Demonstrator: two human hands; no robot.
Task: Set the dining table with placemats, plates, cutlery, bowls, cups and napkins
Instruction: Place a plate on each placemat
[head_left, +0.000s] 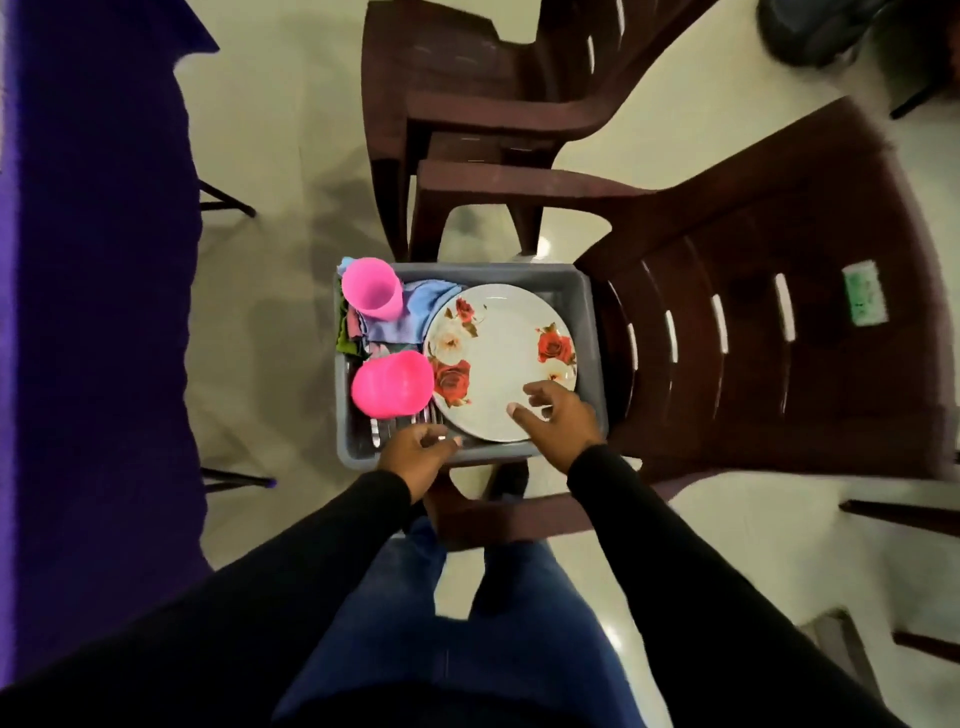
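Note:
A grey tub (582, 306) sits on the seat of a brown plastic chair (769, 338). Inside lie a white plate (498, 364) with red roses, a pink cup (371, 288) standing upright, a pink bowl (392, 383) turned upside down, folded cloth napkins (410, 317) and metal cutlery (395, 428). My left hand (418, 454) curls over the tub's near rim beside the cutlery; I cannot tell whether it holds a piece. My right hand (558, 415) hovers with spread fingers over the near edge of the plate.
The table with a purple cloth (98, 291) runs down the left side. A second brown chair (467, 104) stands behind the tub. A further chair's arms (904, 512) show at the right. The floor is pale tile.

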